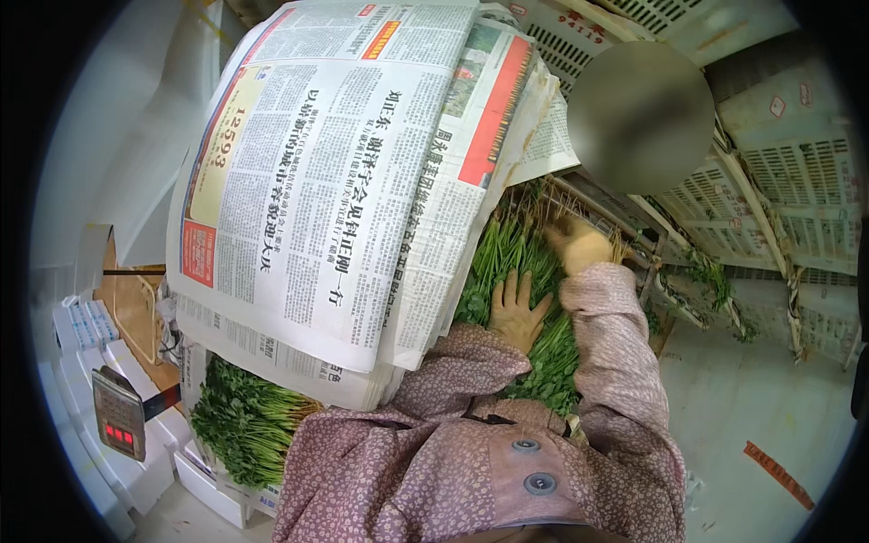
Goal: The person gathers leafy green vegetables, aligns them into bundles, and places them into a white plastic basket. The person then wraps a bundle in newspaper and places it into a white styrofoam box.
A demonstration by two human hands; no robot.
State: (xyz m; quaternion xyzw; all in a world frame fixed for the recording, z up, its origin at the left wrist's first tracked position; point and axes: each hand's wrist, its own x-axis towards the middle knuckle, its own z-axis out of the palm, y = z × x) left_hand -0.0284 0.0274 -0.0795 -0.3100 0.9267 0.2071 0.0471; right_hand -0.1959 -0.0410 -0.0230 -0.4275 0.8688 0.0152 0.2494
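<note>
My left hand point(519, 311) lies flat with spread fingers on a thick layer of leafy green herbs with long stems point(506, 254). Close by, up and to the right, my right hand point(577, 244) is at the root ends of the stems, beside the crate's edge; it is blurred, and its fingertips are partly hidden among the roots. A large stack of newspapers point(326, 170) covers the left side of the herbs. Another bundle of green herbs point(248, 424) pokes out below the newspapers, its leaves to the left.
Pale slatted plastic crates point(787, 197) stand at the right, with stray greens along their rims. A scale display point(119, 414) with red digits is at the lower left, near white foam boxes point(125, 461). A blurred round patch hides part of the upper right.
</note>
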